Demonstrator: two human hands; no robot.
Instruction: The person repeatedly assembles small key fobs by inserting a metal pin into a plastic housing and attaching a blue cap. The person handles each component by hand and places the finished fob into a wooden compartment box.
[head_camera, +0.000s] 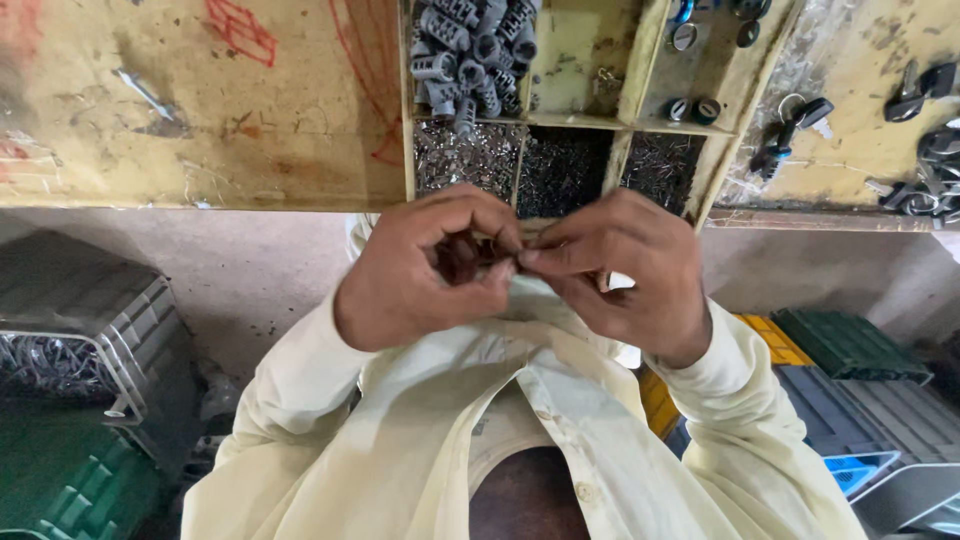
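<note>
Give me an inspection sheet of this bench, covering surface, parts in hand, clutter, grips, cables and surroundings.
Surface: worn yellowish bench top with red scribbles.
Job's things: divided tray with grey plastic sleeves and three compartments of small metal pins; a small part is pinched between both hands, too hidden to identify.
Clutter: loose dark clips on the bench at the far right edge.
Grips: left hand and right hand meet fingertip to fingertip.
Cables: nothing seen.
Surroundings: plastic crates on the floor at both sides.
</note>
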